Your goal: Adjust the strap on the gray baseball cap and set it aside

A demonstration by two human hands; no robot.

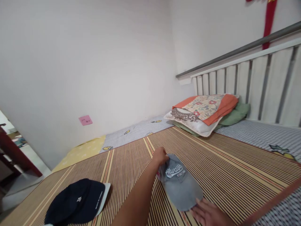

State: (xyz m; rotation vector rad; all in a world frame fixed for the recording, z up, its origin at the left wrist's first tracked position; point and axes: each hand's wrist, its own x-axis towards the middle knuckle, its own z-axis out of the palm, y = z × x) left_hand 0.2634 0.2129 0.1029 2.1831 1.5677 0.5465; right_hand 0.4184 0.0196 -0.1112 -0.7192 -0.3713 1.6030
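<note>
A grey baseball cap point(185, 191) with white "Always" lettering is just above or on the striped mat, its brim pointing toward me and to the right. My left hand point(161, 156) is closed on the far side of its crown. At the brim's near right edge, my right hand point(207, 212) pinches the rim, fingers partly beneath it. Under the left hand, a bit of pink shows at the cap's side. A dark navy cap point(72, 201) lies on the mat to the left, with a pale edge showing under its brim.
The striped mat point(131, 157) covers the bed. Stacked pillows point(199, 113) rest near the white slatted headboard point(240, 78). A pink note point(85, 120) sticks to the white wall point(105, 62). Dark red furniture point(18, 150) stands beyond the bed at far left.
</note>
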